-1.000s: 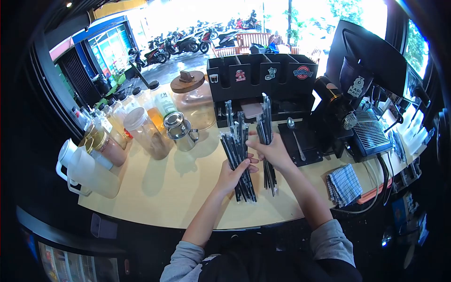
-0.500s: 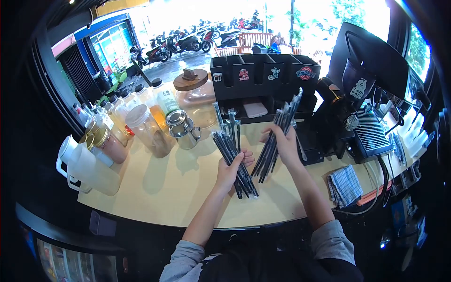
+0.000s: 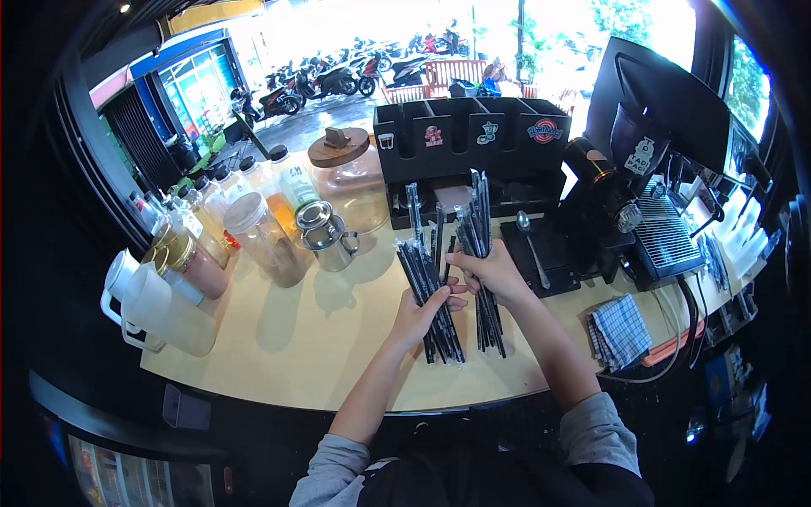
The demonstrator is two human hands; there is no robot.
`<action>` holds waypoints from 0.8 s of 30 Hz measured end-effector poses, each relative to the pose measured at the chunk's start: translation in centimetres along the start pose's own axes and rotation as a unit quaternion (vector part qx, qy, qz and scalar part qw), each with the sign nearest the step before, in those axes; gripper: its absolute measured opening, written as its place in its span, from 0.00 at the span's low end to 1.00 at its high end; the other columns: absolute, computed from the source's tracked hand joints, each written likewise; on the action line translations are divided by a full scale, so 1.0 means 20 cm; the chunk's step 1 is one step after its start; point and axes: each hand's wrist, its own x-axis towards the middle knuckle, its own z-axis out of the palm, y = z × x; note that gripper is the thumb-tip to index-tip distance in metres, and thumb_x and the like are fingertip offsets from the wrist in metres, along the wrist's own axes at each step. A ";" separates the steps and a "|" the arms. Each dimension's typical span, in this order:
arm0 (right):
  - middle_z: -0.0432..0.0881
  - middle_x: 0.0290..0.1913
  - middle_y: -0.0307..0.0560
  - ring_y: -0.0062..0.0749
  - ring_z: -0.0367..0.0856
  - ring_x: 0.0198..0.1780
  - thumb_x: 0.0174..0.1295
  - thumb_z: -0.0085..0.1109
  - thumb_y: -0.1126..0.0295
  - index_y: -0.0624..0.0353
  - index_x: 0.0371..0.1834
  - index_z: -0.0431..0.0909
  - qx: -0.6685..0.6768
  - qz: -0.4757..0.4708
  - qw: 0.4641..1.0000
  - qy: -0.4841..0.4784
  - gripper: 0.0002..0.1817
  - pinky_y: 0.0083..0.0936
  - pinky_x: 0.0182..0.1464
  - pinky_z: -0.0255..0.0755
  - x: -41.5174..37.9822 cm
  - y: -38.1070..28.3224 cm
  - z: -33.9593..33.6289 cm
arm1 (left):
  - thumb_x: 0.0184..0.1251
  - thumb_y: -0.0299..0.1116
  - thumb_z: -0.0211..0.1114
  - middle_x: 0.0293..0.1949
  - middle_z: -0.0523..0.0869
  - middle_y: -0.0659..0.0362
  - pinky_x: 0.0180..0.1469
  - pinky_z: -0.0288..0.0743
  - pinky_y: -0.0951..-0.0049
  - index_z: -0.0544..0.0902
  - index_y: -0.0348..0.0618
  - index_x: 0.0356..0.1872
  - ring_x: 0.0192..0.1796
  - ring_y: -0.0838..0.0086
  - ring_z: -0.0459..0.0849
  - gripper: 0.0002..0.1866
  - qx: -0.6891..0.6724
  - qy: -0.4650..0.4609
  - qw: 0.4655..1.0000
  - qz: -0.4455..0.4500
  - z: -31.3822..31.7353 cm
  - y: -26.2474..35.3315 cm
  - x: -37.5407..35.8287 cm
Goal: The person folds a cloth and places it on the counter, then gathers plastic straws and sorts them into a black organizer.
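My left hand (image 3: 422, 314) is closed around a bundle of black straws in clear wrappers (image 3: 420, 269), with the thumb lying across the front. Close beside it, my right hand (image 3: 492, 272) grips a second bundle of wrapped black straws (image 3: 487, 325), held nearly upright. The fingers of both hands come near each other between the bundles. Behind them stands a black compartment organizer (image 3: 456, 127) with stickers on its front. A metal spoon (image 3: 534, 249) lies on a black mat (image 3: 557, 275) to the right of my right hand.
On the left stand a metal pot (image 3: 329, 241), a clear lidded jar (image 3: 263, 241), a wooden-lidded glass jar (image 3: 355, 190), pitchers (image 3: 169, 313) and several bottles. A checked cloth (image 3: 621, 329), a coffee grinder (image 3: 629, 152) and a slatted drip tray (image 3: 663, 228) are at right. The counter's front edge (image 3: 405, 412) curves nearby.
My right hand has moved left and slightly down, bringing its straws beside the left bundle and turning them more upright. The spoon now shows fully. My left hand has barely moved.
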 end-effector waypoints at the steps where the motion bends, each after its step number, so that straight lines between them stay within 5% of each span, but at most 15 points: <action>1: 0.69 0.12 0.35 0.14 0.64 0.10 0.53 0.61 0.72 0.63 0.30 0.72 0.005 -0.005 1.000 0.004 0.08 0.13 0.12 0.55 0.00 0.00 -0.01 | 0.66 0.30 0.51 0.40 0.81 0.48 0.46 0.78 0.67 0.71 0.29 0.47 0.39 0.66 0.83 0.14 -0.002 0.004 1.000 -0.002 0.00 0.00 0.00; 5: 0.73 0.18 0.39 0.15 0.65 0.11 0.54 0.59 0.73 0.63 0.30 0.73 0.064 -0.084 0.991 0.077 0.06 0.13 0.13 0.57 -0.02 -0.07 -0.05 | 0.65 0.32 0.54 0.39 0.80 0.48 0.50 0.77 0.69 0.71 0.28 0.45 0.43 0.66 0.81 0.15 -0.064 0.146 0.986 0.047 -0.04 -0.08 0.04; 7: 0.76 0.21 0.41 0.15 0.65 0.10 0.55 0.57 0.74 0.63 0.29 0.73 0.068 -0.208 0.969 0.111 0.05 0.12 0.13 0.57 -0.05 -0.17 -0.06 | 0.65 0.32 0.55 0.39 0.80 0.50 0.47 0.78 0.72 0.72 0.28 0.44 0.41 0.68 0.81 0.15 -0.050 0.247 0.966 0.059 -0.10 -0.07 0.06; 9: 0.78 0.24 0.41 0.15 0.69 0.15 0.57 0.56 0.74 0.64 0.31 0.74 0.035 -0.227 0.967 0.112 0.04 0.13 0.18 0.62 -0.09 -0.21 -0.06 | 0.65 0.33 0.55 0.36 0.80 0.54 0.38 0.78 0.77 0.73 0.31 0.44 0.33 0.77 0.79 0.14 -0.048 0.281 0.958 0.036 -0.12 -0.06 0.07; 13: 0.80 0.30 0.42 0.16 0.76 0.34 0.50 0.62 0.76 0.65 0.40 0.75 -0.195 -0.284 0.939 0.001 0.13 0.20 0.34 0.70 -0.13 -0.05 -0.05 | 0.64 0.39 0.56 0.38 0.81 0.57 0.29 0.71 0.83 0.73 0.36 0.45 0.25 0.84 0.72 0.16 -0.177 0.163 0.969 -0.058 -0.12 -0.04 0.13; 15: 0.79 0.28 0.49 0.35 0.80 0.30 0.40 0.60 0.80 0.61 0.40 0.75 -0.310 -0.310 0.897 -0.057 0.19 0.24 0.33 0.71 -0.18 -0.02 -0.04 | 0.64 0.41 0.56 0.39 0.81 0.60 0.25 0.67 0.85 0.72 0.39 0.47 0.22 0.87 0.68 0.17 -0.279 0.072 0.954 -0.085 -0.11 -0.01 0.17; 17: 0.78 0.28 0.52 0.43 0.79 0.31 0.37 0.59 0.81 0.60 0.41 0.75 -0.339 -0.290 0.890 -0.097 0.21 0.24 0.33 0.71 -0.22 -0.02 -0.01 | 0.64 0.42 0.56 0.37 0.80 0.64 0.24 0.66 0.85 0.72 0.41 0.47 0.22 0.88 0.67 0.17 -0.251 0.104 0.960 -0.067 -0.03 0.11 0.17; 21: 0.80 0.29 0.48 0.33 0.80 0.31 0.43 0.60 0.79 0.60 0.41 0.76 -0.385 -0.293 0.865 -0.130 0.18 0.23 0.35 0.71 -0.22 0.04 -0.03 | 0.64 0.42 0.57 0.29 0.76 0.70 0.24 0.65 0.86 0.73 0.42 0.46 0.21 0.89 0.66 0.16 -0.206 0.060 0.974 -0.067 -0.05 0.13 0.19; 23: 0.81 0.30 0.42 0.22 0.78 0.33 0.48 0.62 0.76 0.62 0.40 0.76 -0.169 -0.177 0.968 -0.054 0.14 0.22 0.37 0.70 -0.21 0.04 -0.05 | 0.67 0.38 0.53 0.28 0.76 0.69 0.23 0.62 0.86 0.73 0.43 0.42 0.20 0.89 0.66 0.11 -0.218 0.013 0.975 -0.049 -0.06 0.11 0.17; 24: 0.80 0.32 0.38 0.16 0.75 0.36 0.52 0.62 0.72 0.63 0.41 0.76 -0.123 -0.170 0.978 -0.017 0.13 0.20 0.38 0.70 -0.21 -0.02 -0.06 | 0.67 0.37 0.52 0.25 0.74 0.68 0.22 0.61 0.85 0.73 0.42 0.41 0.19 0.89 0.66 0.10 -0.222 -0.012 0.974 -0.049 -0.06 0.09 0.17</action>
